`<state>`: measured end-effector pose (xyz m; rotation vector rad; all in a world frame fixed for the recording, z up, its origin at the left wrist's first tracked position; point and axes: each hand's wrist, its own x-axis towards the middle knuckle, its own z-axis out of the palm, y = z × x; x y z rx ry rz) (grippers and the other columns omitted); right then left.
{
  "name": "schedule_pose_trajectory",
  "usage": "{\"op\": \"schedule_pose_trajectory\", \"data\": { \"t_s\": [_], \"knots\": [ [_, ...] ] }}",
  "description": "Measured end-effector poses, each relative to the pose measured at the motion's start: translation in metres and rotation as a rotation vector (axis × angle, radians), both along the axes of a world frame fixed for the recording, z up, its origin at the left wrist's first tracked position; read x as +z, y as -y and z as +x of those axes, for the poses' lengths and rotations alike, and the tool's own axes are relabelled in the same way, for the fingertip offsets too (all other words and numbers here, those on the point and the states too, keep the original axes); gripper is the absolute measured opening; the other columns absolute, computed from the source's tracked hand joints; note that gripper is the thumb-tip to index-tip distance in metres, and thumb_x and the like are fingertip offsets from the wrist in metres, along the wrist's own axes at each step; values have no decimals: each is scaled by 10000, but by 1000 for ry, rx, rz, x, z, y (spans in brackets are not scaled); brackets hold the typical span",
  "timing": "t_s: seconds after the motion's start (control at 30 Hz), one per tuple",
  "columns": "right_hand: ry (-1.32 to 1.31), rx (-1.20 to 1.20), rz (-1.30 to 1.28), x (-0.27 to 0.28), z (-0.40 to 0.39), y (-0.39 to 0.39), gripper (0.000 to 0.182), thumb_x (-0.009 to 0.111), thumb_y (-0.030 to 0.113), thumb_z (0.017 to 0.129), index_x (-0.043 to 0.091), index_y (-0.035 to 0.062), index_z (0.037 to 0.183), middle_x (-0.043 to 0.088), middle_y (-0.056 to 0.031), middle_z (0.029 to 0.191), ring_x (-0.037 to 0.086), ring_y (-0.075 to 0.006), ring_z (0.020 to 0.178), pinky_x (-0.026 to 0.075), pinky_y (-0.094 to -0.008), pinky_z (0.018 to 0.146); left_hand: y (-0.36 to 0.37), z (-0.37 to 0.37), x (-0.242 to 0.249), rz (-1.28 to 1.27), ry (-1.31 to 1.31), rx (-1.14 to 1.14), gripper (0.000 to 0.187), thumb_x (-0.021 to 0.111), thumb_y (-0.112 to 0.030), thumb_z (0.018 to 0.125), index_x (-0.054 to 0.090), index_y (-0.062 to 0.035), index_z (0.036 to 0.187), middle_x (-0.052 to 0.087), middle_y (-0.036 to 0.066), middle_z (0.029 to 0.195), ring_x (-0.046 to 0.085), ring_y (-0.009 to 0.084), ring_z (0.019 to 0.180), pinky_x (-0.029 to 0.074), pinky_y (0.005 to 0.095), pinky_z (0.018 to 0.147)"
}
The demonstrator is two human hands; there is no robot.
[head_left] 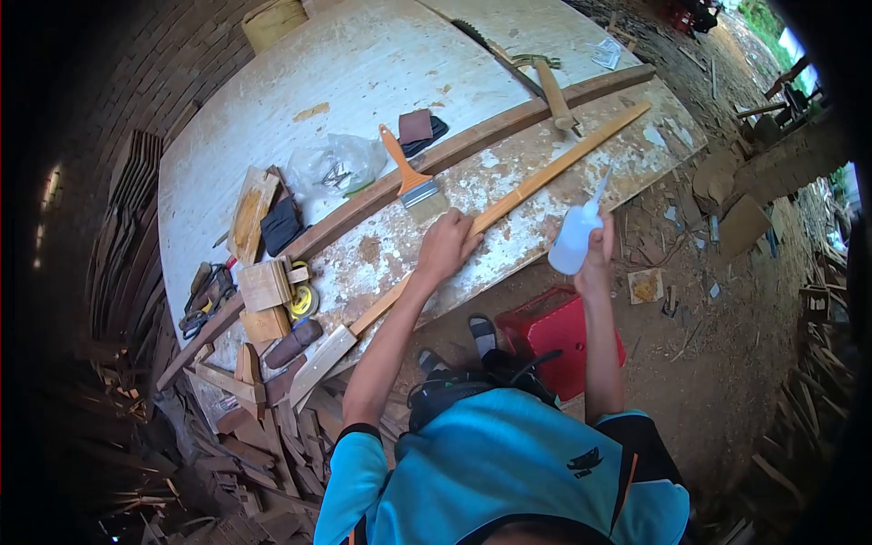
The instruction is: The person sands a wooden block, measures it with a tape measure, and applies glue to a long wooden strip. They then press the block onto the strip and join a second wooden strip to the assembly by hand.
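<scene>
My left hand (447,247) is closed on a long, narrow wooden strip (554,170) that lies slantwise over the paint-spotted near part of the table. At its lower left end, the strip meets a wider pale wooden piece (323,365). In my right hand (596,261) is a white squeeze bottle (575,240) with a thin nozzle, raised by the table's near edge with the nozzle pointing up and away. Just beyond my left hand lies a paintbrush (409,173) with an orange handle, its bristles close to my knuckles.
A dark wooden beam (454,150) crosses the table (363,82). A hammer (550,91) rests over it, beside a saw (472,34). Left stand a plastic bag (336,166), wood blocks (263,287) and a yellow tape roll (304,302). A red stool (563,345) is below the edge.
</scene>
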<state>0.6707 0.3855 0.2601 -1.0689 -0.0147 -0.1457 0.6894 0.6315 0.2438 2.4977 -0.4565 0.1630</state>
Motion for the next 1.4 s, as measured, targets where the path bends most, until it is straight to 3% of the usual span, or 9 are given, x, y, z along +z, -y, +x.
{"op": "schedule_pose_trajectory", "data": {
  "t_s": [0.1, 0.3, 0.67, 0.97, 1.0, 1.13, 1.23, 1.3, 1.4],
  "knots": [
    [-193, 81, 236, -23, -23, 5, 731, 678, 553, 705, 396, 75, 1181, 530, -88, 985, 614, -231, 745, 558, -398, 605, 5, -1, -6, 53, 49, 27, 302, 640, -241, 781, 577, -16, 973, 530, 150, 922, 550, 334, 842, 464, 416, 732],
    [-143, 137, 216, -40, -68, 13, 620, 709, 164, 714, 348, 94, 1213, 503, -99, 1004, 569, -224, 872, 542, -373, 640, 15, -11, -12, 239, -89, 194, 278, 647, -194, 767, 552, 0, 942, 522, 168, 918, 552, 336, 874, 486, 421, 715],
    [-264, 248, 357, -51, -74, 23, 641, 699, 147, 699, 358, 92, 1239, 504, -102, 1077, 568, -217, 904, 537, -339, 649, 7, -28, -6, 66, 21, 108, 271, 652, -206, 765, 553, -8, 920, 510, 168, 870, 533, 342, 854, 456, 419, 742],
    [-195, 214, 196, -61, -80, 28, 536, 665, 85, 713, 399, 48, 1177, 512, -122, 1049, 581, -204, 861, 500, -273, 578, -21, -13, 2, -152, -338, -11, 357, 624, -309, 817, 623, 40, 892, 544, 201, 785, 546, 334, 765, 432, 387, 706],
    [-213, 222, 183, -60, -81, 28, 519, 667, 89, 726, 401, 47, 1170, 528, -119, 1015, 587, -195, 828, 496, -262, 555, -26, -8, 2, -123, -377, -59, 386, 591, -343, 845, 645, -17, 1045, 610, 184, 845, 562, 276, 787, 432, 360, 737],
    [-260, 204, 7, -58, -82, 23, 448, 663, 101, 771, 415, 40, 1139, 564, -102, 917, 586, -150, 718, 459, -220, 478, -38, 4, -4, -240, -468, -60, 398, 549, -356, 885, 631, -21, 1085, 647, 162, 930, 597, 228, 883, 440, 334, 833],
    [-295, 163, -193, -51, -82, 16, 439, 686, 100, 756, 446, 24, 1115, 561, -99, 918, 574, -138, 733, 455, -229, 520, -44, 12, -21, -343, -500, -49, 376, 564, -336, 885, 642, -11, 1057, 604, 67, 686, 503, 115, 566, 425, 297, 528],
    [-255, 112, -327, -52, -81, 10, 439, 706, 110, 740, 470, 10, 1096, 561, -98, 921, 568, -137, 760, 463, -244, 576, -47, 14, -23, -328, -604, -4, 404, 552, -359, 890, 633, -13, 1081, 640, 96, 860, 551, 134, 754, 439, 298, 701],
    [-92, 19, -516, -59, -79, 0, 422, 712, 133, 744, 487, -2, 1075, 558, -85, 906, 553, -125, 776, 464, -248, 630, -47, 14, -17, -339, -678, 38, 415, 561, -370, 884, 634, -15, 1087, 656, 94, 921, 564, 127, 825, 445, 284, 763]
  ]
}}
